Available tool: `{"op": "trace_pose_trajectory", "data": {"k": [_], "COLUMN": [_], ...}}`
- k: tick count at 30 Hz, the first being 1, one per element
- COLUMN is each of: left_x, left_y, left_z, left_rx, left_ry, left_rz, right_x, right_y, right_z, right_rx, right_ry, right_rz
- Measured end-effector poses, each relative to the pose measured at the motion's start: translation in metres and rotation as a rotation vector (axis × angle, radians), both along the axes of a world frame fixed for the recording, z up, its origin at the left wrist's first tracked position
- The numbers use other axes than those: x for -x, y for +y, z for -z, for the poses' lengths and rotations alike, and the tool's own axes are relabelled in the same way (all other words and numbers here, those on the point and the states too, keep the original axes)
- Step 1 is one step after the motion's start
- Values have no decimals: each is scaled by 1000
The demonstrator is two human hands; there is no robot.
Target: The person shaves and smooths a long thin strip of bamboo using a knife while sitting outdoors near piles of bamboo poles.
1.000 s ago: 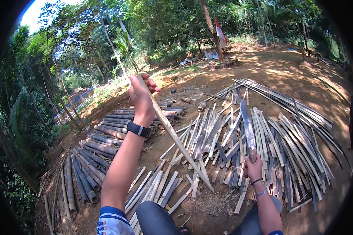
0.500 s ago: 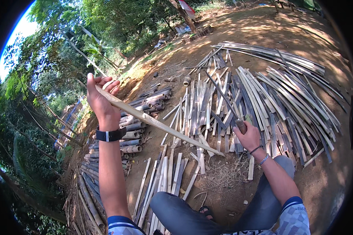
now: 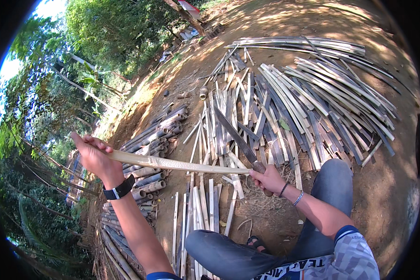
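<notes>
My strip [image 3: 177, 164]: pale bamboo, patchily rough
My machete blade [image 3: 235, 135]: dark metal, dull
My trousers [image 3: 333, 189]: matt cloth
Ground [image 3: 378, 186]: dry earth

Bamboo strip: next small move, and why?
Probably ease the bamboo strip slightly left with the left hand, clear of the right hand: the strip's far end sits by that hand's thumb, perhaps touching, and the same hand grips the machete, which points forward and left.

The person's bare right hand [image 3: 268, 180] hides the middle of a brown wooden knife handle [image 3: 259, 166]; the upper edge crops a red-and-white cloth flag [image 3: 189, 9].
</notes>
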State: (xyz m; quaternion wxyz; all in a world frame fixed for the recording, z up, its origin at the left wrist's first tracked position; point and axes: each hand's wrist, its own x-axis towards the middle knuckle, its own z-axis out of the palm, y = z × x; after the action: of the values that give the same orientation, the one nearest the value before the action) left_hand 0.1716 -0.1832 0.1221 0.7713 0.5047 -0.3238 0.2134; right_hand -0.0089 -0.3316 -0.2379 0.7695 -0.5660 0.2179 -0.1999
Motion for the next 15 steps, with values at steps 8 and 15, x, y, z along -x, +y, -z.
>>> {"op": "trace_pose_trajectory", "data": {"k": [8,15], "left_x": [11,5], "left_y": [9,7], "left_z": [2,5], "left_rx": [27,52], "left_ry": [-43,-22], "left_rz": [-9,-82], "right_x": [-14,-35], "right_y": [94,139], "right_z": [-57,-65], "right_rx": [469,407], "right_ry": [-127,-240], "right_rz": [-105,-6]}}
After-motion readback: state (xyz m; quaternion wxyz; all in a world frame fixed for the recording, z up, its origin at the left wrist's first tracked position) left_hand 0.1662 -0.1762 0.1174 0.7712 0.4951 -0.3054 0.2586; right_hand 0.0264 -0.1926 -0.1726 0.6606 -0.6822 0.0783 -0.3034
